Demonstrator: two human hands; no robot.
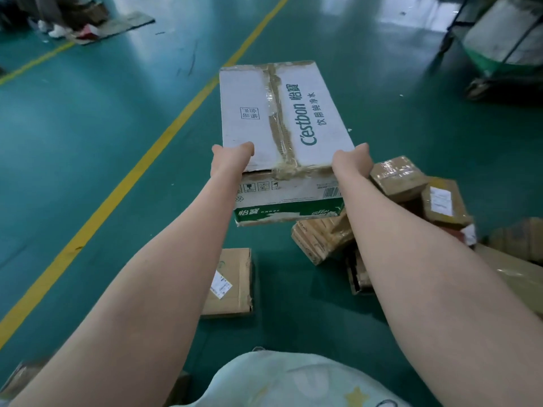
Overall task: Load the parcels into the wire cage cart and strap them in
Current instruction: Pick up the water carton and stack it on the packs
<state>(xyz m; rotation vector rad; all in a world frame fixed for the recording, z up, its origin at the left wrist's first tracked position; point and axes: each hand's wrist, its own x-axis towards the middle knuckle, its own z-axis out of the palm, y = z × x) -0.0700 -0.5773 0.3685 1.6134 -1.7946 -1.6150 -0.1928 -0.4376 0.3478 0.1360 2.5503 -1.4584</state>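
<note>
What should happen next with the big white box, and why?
Probably carry the white box toward the cart at far right: the left hand and right hand grip its near corners and it is lifted off the floor.

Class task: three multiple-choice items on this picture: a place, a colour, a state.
1. Where does the cart stand? A. upper right, beyond the white box. B. under the box. C. at the left edge.
2. What colour is the floor line? A. red. B. yellow. C. white.
3. The white box is: A. on the floor. B. gripped by left hand and right hand. C. open.
Answers: 1 A, it shows at the upper right edge; 2 B, a yellow stripe crosses the green floor; 3 B, both hands hold its near end.
</note>
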